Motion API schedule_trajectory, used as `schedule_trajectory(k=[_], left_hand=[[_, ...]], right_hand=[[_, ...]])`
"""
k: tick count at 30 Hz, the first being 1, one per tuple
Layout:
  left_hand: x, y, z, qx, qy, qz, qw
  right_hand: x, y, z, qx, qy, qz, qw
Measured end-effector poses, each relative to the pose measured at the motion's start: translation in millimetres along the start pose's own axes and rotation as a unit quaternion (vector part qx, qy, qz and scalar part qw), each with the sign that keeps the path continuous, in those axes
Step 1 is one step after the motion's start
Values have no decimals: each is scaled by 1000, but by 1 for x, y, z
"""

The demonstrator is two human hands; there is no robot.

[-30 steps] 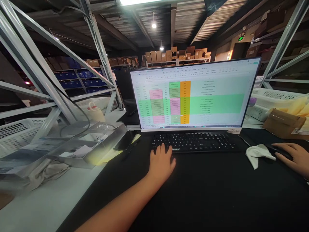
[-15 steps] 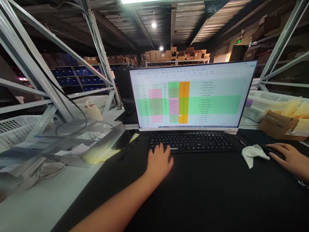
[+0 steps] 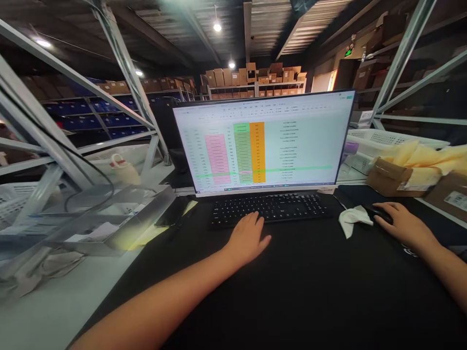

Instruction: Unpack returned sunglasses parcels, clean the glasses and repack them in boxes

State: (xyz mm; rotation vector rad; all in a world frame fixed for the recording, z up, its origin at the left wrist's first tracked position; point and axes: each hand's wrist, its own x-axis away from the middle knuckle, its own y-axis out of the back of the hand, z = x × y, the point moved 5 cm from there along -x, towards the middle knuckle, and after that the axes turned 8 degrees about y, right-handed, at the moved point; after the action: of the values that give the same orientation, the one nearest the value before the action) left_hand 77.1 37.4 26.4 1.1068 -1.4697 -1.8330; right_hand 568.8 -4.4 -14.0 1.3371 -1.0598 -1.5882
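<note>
head view: the left hand (image 3: 247,238) lies at the near edge of a keyboard (image 3: 292,208), holding nothing, fingers loosely together; whether a key is down i cannot tell. the right hand (image 3: 406,226) cups a mouse (image 3: 384,214), thumb along its side, near a white cloth (image 3: 353,217). behind the keyboard, a screen (image 3: 306,146) shows a coloured sheet (image 3: 242,150). the step seems to be working through rows; moving on calls for small, steady mouse shifts
</note>
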Motion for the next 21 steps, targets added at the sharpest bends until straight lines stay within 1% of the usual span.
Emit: schedule_trajectory(k=[4,7,10,13,17,21], left_hand=[[-36,-16,-44,18,-25,-5,1000],[-64,-28,-63,35,-26,-21,999],[-85,-31,-69,50,-11,-51,997],[-94,-30,-70,54,10,-77,996],[-93,-30,-70,51,10,-101,993],[-89,-33,-69,60,16,-95,993]], right_hand=[[2,0,0,5,6,-7,1000],[1,-4,-5,8,6,-24,1000],[-1,-9,-10,7,15,-39,999],[-3,-14,-15,1,33,-45,998],[-5,-18,-22,-2,41,-44,998],[-8,-22,-29,-2,36,-43,998]])
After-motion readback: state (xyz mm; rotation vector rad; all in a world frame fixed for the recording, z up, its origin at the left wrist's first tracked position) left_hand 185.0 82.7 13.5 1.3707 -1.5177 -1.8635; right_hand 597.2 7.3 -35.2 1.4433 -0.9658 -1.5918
